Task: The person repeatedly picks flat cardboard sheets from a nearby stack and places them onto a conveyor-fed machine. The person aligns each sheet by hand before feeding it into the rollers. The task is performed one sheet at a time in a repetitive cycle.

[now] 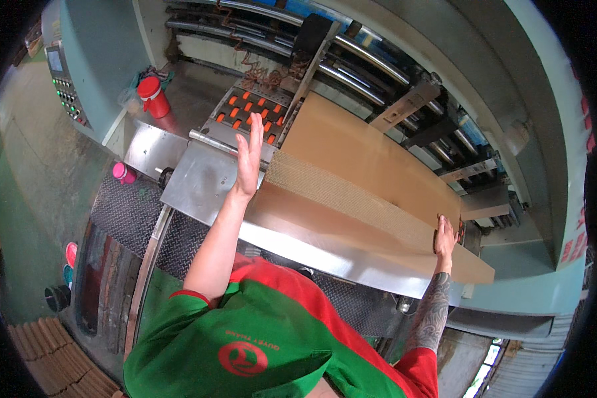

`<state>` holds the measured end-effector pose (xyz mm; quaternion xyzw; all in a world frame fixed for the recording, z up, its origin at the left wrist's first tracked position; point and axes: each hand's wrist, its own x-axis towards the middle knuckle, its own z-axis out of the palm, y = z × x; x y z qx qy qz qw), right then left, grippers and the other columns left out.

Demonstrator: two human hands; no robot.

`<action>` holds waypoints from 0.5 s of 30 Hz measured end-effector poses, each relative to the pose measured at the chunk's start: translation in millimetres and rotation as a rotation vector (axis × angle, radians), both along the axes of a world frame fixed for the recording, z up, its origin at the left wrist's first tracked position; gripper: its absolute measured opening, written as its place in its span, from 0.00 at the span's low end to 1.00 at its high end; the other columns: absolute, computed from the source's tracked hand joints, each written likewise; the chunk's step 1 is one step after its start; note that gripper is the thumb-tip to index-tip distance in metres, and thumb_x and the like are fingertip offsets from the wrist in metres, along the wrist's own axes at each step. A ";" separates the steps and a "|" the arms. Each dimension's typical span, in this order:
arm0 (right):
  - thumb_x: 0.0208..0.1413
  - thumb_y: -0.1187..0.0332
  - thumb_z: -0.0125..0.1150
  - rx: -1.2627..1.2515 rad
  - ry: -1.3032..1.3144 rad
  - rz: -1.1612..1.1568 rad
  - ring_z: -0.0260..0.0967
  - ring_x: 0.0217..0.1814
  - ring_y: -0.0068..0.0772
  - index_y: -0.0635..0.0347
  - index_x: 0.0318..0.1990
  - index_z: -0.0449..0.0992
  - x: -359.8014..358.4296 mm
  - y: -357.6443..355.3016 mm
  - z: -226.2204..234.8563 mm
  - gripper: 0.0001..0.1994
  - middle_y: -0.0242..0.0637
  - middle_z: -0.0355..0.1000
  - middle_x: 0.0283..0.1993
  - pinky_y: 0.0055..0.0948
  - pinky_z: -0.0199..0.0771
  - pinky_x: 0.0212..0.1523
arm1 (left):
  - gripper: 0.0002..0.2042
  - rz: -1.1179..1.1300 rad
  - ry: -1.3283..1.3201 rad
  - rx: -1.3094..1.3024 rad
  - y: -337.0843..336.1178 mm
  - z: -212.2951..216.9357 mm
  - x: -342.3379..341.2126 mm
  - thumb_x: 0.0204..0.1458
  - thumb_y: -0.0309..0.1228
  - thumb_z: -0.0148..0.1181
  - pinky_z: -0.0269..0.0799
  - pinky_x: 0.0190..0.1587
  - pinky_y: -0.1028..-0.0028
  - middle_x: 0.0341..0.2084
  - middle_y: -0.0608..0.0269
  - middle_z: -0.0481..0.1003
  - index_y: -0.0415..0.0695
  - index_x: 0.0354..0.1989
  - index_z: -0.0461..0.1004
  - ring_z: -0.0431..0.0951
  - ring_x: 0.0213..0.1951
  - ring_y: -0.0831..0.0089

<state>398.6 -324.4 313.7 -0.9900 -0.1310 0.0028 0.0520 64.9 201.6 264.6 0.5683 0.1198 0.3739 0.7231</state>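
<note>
Head view, cardboard: stack of brown sheets (pixel 371 156), corrugated edges showing; lies along the metal worktop (pixel 202 182), reaching its right end.
Left hand: upright (pixel 248 162) beside the stack's left edge; fingers straight, close together, pinching nothing; contact unclear.
Right hand: at the stack's right edge (pixel 445 236); fingers extended, close together.
Orange rollers: beyond worktop's far left corner (pixel 247 108).
Red jug: farther left (pixel 156 99).

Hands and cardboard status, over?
Left hand open, beside brown corrugated cardboard stack. Right hand open, near its right end. Red cylindrical jug stands apart, farther left.
</note>
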 end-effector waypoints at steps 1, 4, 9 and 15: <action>0.75 0.35 0.29 0.000 0.006 -0.009 0.47 0.86 0.38 0.51 0.74 0.69 0.4 0.2 -0.1 0.38 0.38 0.62 0.80 0.58 0.25 0.83 | 0.47 -0.080 -0.023 0.030 2.1 0.0 0.2 0.65 0.72 0.11 0.21 0.82 0.58 0.84 0.58 0.34 0.50 0.84 0.32 0.33 0.83 0.62; 0.75 0.36 0.29 0.004 0.001 -0.002 0.47 0.87 0.38 0.51 0.74 0.69 0.5 1.9 0.7 0.37 0.38 0.62 0.80 0.58 0.25 0.83 | 0.46 -0.156 0.010 0.091 5.4 -1.4 -1.0 0.65 0.71 0.10 0.20 0.81 0.57 0.84 0.58 0.31 0.50 0.84 0.31 0.31 0.83 0.61; 0.75 0.36 0.30 0.001 0.007 -0.012 0.47 0.87 0.38 0.50 0.74 0.69 0.7 3.6 2.1 0.37 0.37 0.63 0.80 0.58 0.25 0.84 | 0.46 -0.159 0.046 0.071 8.6 -4.2 -9.6 0.66 0.70 0.11 0.19 0.81 0.58 0.84 0.58 0.29 0.49 0.83 0.30 0.29 0.83 0.62; 0.75 0.36 0.30 0.016 -0.024 -0.023 0.47 0.86 0.37 0.50 0.74 0.70 3.4 -1.5 -4.6 0.36 0.37 0.63 0.79 0.57 0.25 0.84 | 0.46 -0.151 0.068 0.087 9.3 -3.5 -6.6 0.66 0.71 0.12 0.20 0.82 0.59 0.84 0.58 0.29 0.50 0.84 0.30 0.30 0.83 0.62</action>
